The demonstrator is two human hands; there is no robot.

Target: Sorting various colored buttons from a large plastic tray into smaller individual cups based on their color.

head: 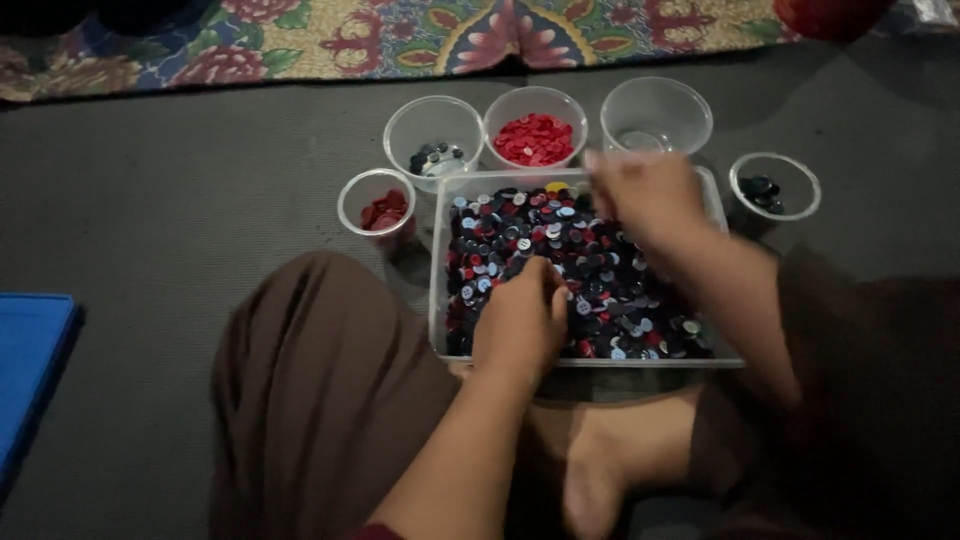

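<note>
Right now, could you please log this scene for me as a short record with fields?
Setting: person seated on a grey mat, patterned rug beyond
Main container: clear tray full of mixed buttons
Left hand: resting in the buttons, grip not visible
Right hand: blurred, over the tray's far side
Cups: small cup of dark red buttons; grey-button cup; red-button cup; empty cup; dark-button cup
Other: blue object at left edge

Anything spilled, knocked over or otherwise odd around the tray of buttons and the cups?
Nothing stands out. The tray sits level with its buttons inside. All five cups stand upright; none lie on the grey mat. Both the left hand and the right hand are over the tray.
</note>
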